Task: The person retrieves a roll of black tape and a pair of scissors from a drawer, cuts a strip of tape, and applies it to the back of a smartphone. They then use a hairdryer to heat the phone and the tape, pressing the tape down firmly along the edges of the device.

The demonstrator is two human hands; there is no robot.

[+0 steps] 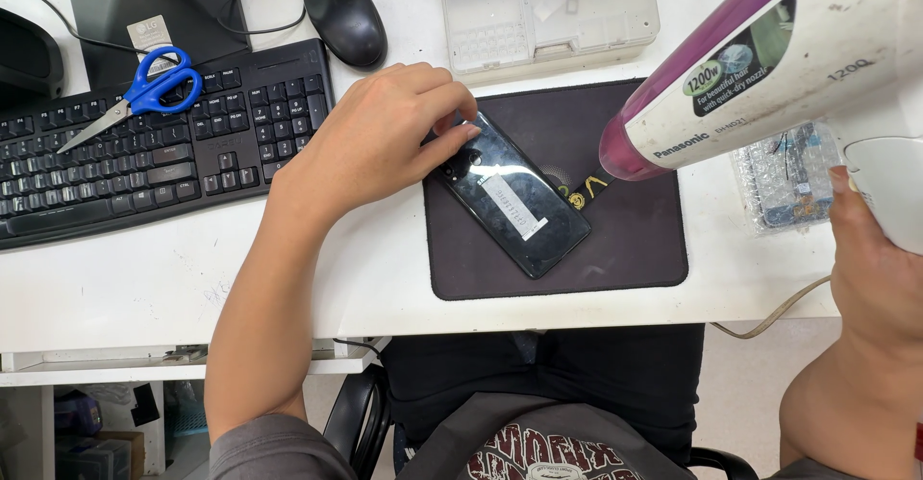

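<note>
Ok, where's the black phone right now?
In the head view the black phone lies back-up and slanted on the dark mat at centre, its top end pinned by the left hand, with the hair dryer nozzle aimed from the right.

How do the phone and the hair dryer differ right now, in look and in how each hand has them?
The phone is flat, black, lying on the dark mat; the hair dryer is bulky, white and purple, held in the air. The left hand only pinches the phone's top end; the right hand grips the dryer's handle.
</note>
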